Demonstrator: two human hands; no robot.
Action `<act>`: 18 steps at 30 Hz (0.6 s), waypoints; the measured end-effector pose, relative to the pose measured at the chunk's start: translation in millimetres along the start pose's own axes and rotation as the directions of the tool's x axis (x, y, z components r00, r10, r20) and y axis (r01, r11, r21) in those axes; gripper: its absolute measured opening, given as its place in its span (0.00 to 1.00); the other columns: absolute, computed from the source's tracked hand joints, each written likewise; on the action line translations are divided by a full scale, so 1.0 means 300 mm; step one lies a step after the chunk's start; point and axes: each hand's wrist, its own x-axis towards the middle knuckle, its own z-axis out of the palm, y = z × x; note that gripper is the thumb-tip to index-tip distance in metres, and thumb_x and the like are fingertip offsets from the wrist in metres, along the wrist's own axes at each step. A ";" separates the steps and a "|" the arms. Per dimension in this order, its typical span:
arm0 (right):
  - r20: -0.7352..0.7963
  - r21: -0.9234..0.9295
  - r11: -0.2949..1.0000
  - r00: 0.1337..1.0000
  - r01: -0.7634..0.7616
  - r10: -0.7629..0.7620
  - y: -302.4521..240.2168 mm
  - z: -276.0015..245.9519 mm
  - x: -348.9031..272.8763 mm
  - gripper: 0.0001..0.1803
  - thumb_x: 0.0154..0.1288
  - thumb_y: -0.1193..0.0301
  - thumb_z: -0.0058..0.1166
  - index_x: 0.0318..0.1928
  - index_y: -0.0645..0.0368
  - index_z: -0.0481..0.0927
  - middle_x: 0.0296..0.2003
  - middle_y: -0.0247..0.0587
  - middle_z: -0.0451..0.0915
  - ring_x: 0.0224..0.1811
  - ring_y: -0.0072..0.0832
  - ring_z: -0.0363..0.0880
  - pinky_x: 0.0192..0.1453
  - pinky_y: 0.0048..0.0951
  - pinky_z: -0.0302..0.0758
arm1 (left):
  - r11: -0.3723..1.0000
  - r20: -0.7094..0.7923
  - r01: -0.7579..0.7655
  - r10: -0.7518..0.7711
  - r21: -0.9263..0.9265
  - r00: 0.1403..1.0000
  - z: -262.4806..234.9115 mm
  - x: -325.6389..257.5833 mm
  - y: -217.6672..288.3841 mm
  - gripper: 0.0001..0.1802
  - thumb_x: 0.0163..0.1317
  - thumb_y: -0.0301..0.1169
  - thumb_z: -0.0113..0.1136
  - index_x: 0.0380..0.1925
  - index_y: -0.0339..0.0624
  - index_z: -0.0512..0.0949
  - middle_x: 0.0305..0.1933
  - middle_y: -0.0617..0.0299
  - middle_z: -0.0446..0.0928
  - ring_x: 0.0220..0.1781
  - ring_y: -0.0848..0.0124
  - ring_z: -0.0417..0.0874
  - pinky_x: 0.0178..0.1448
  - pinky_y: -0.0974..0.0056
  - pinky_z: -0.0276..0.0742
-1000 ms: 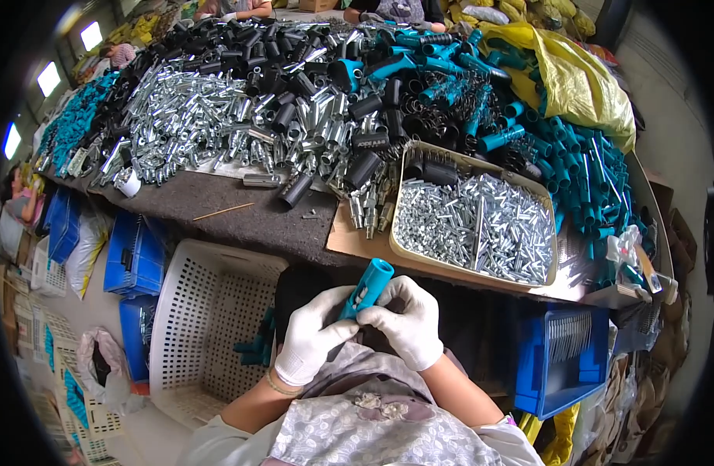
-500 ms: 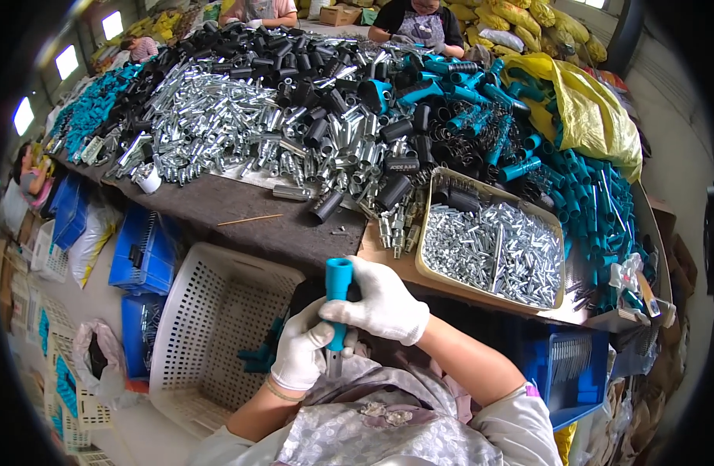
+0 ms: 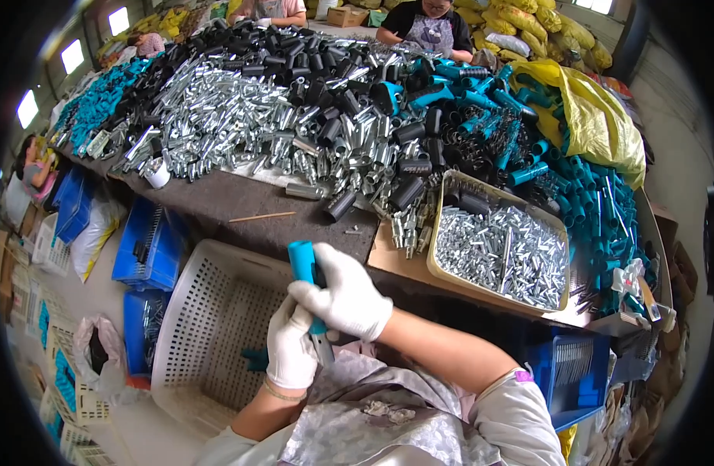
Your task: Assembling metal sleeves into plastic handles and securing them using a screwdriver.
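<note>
A teal tubular handle (image 3: 302,262) with a grey metal shaft (image 3: 323,351) at its lower end is held in front of my apron, tilted with its hollow top to the left. My right hand (image 3: 351,299), in a white knitted glove, closes around its middle. Gloved as well, my left hand (image 3: 291,348) grips lower down, beside the metal end. The fingers cover much of the handle's middle. Left of my hands, a perforated white plastic crate (image 3: 175,334) has a few teal parts (image 3: 256,359) inside.
Heaps of shiny metal sleeves (image 3: 217,109), black tubes (image 3: 340,206) and teal handles (image 3: 528,172) cover the worktable. A tray of small metal pins (image 3: 503,256) stands at its near right. Blue bins (image 3: 149,248) flank me; a co-worker (image 3: 427,31) is across the table.
Both hands have shifted a little left with the teal handle, whose top now leans further left. The rest of the view has shifted slightly.
</note>
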 end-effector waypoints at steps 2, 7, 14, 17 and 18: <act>0.266 -0.057 0.996 0.961 -0.067 0.080 0.030 -0.080 0.039 0.31 0.55 0.55 0.69 0.50 0.63 0.74 0.37 0.56 0.81 0.42 0.46 0.83 0.48 0.42 0.78 | 0.981 0.061 -0.057 0.047 0.186 0.997 -0.016 0.019 0.039 0.27 0.70 0.43 0.60 0.57 0.29 0.71 0.34 0.59 0.78 0.30 0.73 0.79 0.36 0.69 0.77; 0.314 -0.452 0.711 0.842 0.539 -0.439 0.030 -0.189 -0.014 0.39 0.37 0.54 0.76 0.53 0.55 0.79 0.43 0.42 0.82 0.45 0.42 0.81 0.50 0.38 0.77 | 0.385 0.379 -0.409 0.154 0.827 0.912 -0.059 0.019 0.148 0.24 0.56 0.25 0.69 0.54 0.34 0.77 0.43 0.51 0.83 0.42 0.60 0.86 0.49 0.60 0.81; 0.397 -0.465 0.729 0.854 0.503 -0.336 0.001 -0.184 -0.102 0.24 0.43 0.62 0.71 0.44 0.53 0.82 0.38 0.36 0.82 0.40 0.38 0.81 0.45 0.39 0.76 | 0.220 0.389 -0.417 0.160 0.882 0.907 -0.013 -0.020 0.122 0.30 0.51 0.30 0.74 0.56 0.41 0.74 0.44 0.48 0.83 0.46 0.51 0.87 0.49 0.56 0.83; 0.379 -0.405 0.761 0.851 0.507 -0.365 0.016 -0.182 -0.110 0.25 0.42 0.64 0.71 0.44 0.54 0.82 0.39 0.36 0.82 0.40 0.38 0.81 0.44 0.39 0.76 | 0.255 0.375 -0.417 0.199 0.872 0.906 -0.005 -0.032 0.107 0.32 0.51 0.30 0.75 0.57 0.42 0.73 0.44 0.48 0.83 0.45 0.50 0.87 0.48 0.56 0.83; 0.376 -0.416 0.730 0.834 0.542 -0.405 0.018 -0.178 -0.112 0.25 0.42 0.64 0.70 0.44 0.54 0.82 0.39 0.36 0.82 0.40 0.38 0.80 0.44 0.39 0.76 | 0.275 0.361 -0.404 0.196 0.872 0.912 -0.006 -0.033 0.105 0.33 0.51 0.30 0.75 0.58 0.42 0.72 0.44 0.48 0.83 0.45 0.50 0.87 0.47 0.56 0.84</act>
